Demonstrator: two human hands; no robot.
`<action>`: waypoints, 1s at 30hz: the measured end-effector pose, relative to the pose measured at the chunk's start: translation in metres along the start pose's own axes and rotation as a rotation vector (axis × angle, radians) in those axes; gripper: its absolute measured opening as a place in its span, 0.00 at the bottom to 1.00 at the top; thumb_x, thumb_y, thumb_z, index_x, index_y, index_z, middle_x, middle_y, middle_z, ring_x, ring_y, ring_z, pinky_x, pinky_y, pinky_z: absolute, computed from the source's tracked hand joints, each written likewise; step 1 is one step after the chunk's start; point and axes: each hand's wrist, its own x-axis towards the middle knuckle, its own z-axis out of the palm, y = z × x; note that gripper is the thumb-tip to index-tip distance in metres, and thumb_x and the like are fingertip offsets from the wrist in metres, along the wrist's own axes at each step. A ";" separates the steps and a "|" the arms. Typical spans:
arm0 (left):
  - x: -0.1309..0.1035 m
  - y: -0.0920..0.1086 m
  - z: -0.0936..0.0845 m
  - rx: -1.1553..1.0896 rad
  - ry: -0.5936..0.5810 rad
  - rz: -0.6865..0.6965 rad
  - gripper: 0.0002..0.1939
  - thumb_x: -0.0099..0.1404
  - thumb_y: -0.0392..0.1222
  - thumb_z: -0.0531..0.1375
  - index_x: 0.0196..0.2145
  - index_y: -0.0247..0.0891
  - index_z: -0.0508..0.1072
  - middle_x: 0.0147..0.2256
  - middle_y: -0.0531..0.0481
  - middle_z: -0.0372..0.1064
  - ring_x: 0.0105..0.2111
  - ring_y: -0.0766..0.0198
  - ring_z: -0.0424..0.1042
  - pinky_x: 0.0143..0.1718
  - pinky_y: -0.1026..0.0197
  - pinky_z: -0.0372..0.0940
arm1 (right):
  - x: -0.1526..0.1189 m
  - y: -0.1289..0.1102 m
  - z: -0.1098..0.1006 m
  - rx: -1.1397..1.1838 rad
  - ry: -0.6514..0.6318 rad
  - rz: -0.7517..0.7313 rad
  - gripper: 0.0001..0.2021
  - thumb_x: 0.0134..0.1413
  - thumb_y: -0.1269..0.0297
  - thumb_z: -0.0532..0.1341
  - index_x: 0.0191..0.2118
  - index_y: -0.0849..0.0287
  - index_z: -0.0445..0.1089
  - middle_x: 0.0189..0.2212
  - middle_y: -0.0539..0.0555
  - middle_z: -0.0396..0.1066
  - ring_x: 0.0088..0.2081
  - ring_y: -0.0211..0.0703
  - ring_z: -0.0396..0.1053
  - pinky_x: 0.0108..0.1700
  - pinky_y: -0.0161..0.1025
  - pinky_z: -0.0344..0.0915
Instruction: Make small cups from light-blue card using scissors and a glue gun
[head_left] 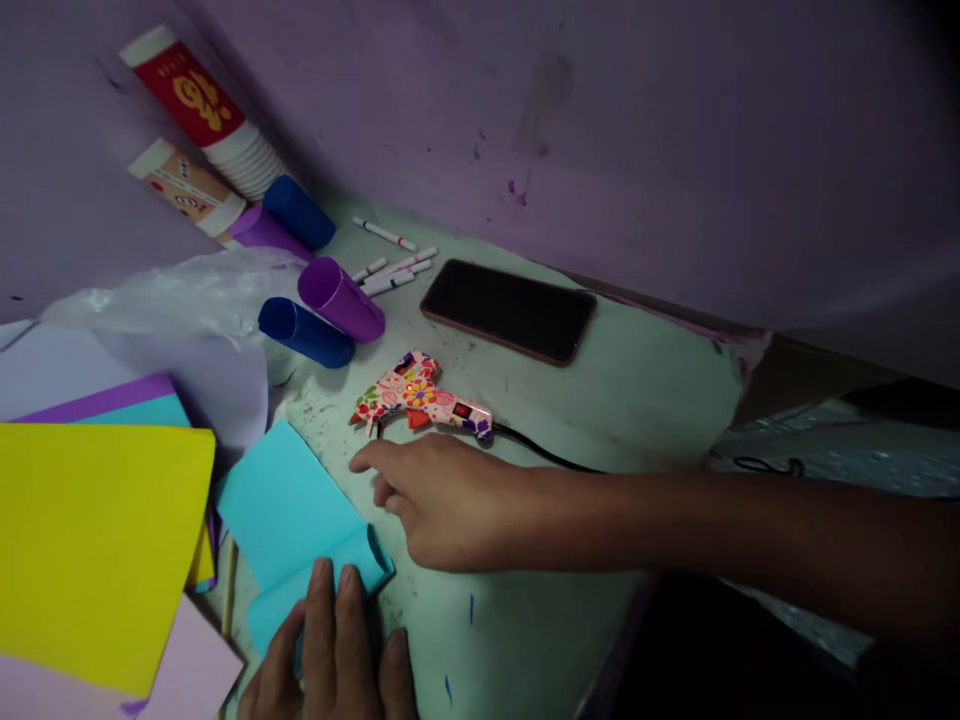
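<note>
A light-blue craft sheet (289, 500) lies on the table with its near end rolled over into a tube. My left hand (326, 655) rests on that rolled part, fingers stretched out across it and thumb apart at the side. To the right, my right hand (450, 500) is held over the table, index finger extended and the others partly curled; nothing shows in it. Just beyond its knuckles lies a flower-patterned hot glue gun (420, 395), on its side with the nozzle toward the left. A black cord (544, 450) runs from its handle and passes behind my right forearm.
Purple (341, 300) and dark-blue (307, 332) tubes lie beyond the glue gun, near several white marker pens (394, 275) and a phone (510, 310). Stacked paper cups (202, 110) lean against the wall. Yellow (97, 550) and other coloured sheets cover the left, below a clear plastic bag (187, 295).
</note>
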 end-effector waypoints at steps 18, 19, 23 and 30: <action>0.026 0.030 -0.017 0.098 -0.035 -0.106 0.35 0.63 0.37 0.54 0.65 0.40 0.44 0.62 0.39 0.53 0.51 0.44 0.59 0.47 0.41 0.55 | 0.017 0.007 0.021 -0.574 -0.100 -0.336 0.06 0.52 0.69 0.58 0.37 0.58 0.71 0.34 0.53 0.72 0.32 0.44 0.69 0.21 0.36 0.46; 0.026 0.032 -0.018 0.110 -0.037 -0.116 0.36 0.63 0.37 0.54 0.65 0.40 0.43 0.59 0.37 0.57 0.50 0.44 0.60 0.46 0.41 0.55 | 0.016 0.008 0.024 -0.606 -0.089 -0.358 0.06 0.54 0.70 0.58 0.38 0.59 0.70 0.34 0.54 0.72 0.32 0.44 0.69 0.22 0.36 0.47; 0.025 0.040 -0.016 0.041 0.007 -0.165 0.30 0.64 0.46 0.53 0.63 0.41 0.52 0.52 0.39 0.68 0.48 0.47 0.62 0.47 0.43 0.51 | 0.012 0.011 0.036 -0.717 -0.056 -0.373 0.05 0.57 0.72 0.55 0.36 0.59 0.67 0.31 0.54 0.70 0.31 0.43 0.67 0.23 0.36 0.47; 0.029 0.044 -0.014 0.044 0.147 -0.206 0.19 0.64 0.47 0.54 0.51 0.41 0.70 0.52 0.51 0.70 0.48 0.56 0.62 0.53 0.48 0.45 | 0.011 0.018 0.045 -0.815 0.029 -0.395 0.09 0.46 0.78 0.54 0.28 0.57 0.67 0.25 0.52 0.70 0.27 0.42 0.68 0.25 0.35 0.52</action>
